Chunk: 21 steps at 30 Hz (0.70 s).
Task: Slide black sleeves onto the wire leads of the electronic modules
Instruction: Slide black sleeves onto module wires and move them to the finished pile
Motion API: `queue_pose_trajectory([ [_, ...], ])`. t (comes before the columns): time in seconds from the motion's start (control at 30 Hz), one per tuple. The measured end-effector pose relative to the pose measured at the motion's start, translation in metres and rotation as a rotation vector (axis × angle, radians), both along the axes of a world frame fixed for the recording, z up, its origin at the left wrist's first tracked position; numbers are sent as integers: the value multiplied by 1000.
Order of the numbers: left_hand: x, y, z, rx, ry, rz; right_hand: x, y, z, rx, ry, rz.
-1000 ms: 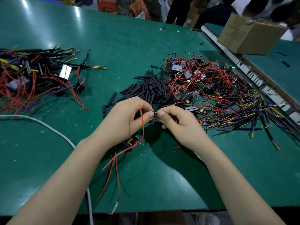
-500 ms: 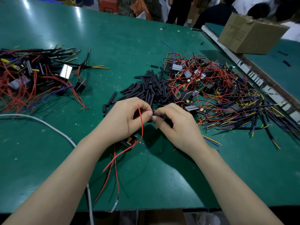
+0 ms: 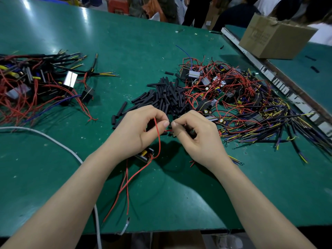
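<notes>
Lying tangled at the far left of the green counter (image 3: 125, 38) is a heap of sleeved modules (image 3: 36, 83); a white cable (image 3: 53, 141) curves nearby; the left hand (image 3: 136, 133) pinches a red wire lead (image 3: 158, 133), its module (image 3: 144, 154) beneath; the right hand (image 3: 199, 141) has its fingers curled on a black sleeve (image 3: 169, 134); loose glossy tubes (image 3: 165, 97), unsleeved modules (image 3: 233, 105), a cardboard box (image 3: 274, 36) with illegible print.

1. Sleeve pile (image 3: 165, 97) sits mid-worktop (image 3: 125, 42), with the tangle of modules (image 3: 233, 101) right beside it toward the right edge.
2. Another module heap (image 3: 36, 83) is over by the left edge.
3. A box (image 3: 274, 36) is at the far right corner.
4. A cable (image 3: 53, 141) runs from the left edge to the near edge.
</notes>
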<state>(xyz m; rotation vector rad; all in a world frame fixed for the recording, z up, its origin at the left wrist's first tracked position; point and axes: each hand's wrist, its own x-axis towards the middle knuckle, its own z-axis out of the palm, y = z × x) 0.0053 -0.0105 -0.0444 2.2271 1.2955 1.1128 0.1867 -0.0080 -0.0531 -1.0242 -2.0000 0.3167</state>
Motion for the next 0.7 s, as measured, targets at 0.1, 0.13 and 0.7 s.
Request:
queue_pose_trajectory([
  [0.1,-1,2,-3,-15,-7,19,3,2,0,-17,-4,16],
  [0.13,-2,3,-4,-24,2,32,4,3,1,-41,-11,25],
  [0.7,-6,0,-1,24,40,40,7,2,1,-71,7,41],
])
